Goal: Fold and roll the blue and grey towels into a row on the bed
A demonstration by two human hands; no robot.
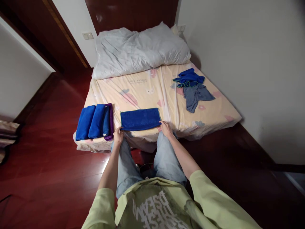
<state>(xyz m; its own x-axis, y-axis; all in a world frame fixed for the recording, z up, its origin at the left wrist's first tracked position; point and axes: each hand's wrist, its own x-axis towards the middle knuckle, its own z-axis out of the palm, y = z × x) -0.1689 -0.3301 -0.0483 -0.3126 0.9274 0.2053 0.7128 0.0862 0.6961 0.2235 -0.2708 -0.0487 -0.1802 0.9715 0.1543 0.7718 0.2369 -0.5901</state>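
Observation:
A blue towel [140, 119] with a thin green edge lies in a flat rectangle near the bed's front edge. My left hand [118, 135] pinches its near left corner, and my right hand [166, 128] grips its near right corner. To the left, several folded or rolled blue towels [96, 121] lie side by side, with a purple one [110, 122] at their right end. Farther right on the bed are a crumpled blue cloth [190, 77] and a crumpled grey cloth [196, 95].
The bed [140, 92] has a pale sheet with a pink fruit pattern. A large white pillow or quilt [143, 47] spans its far end. A wall [243, 57] runs along the right, and dark red floor [54, 159] shows at the left.

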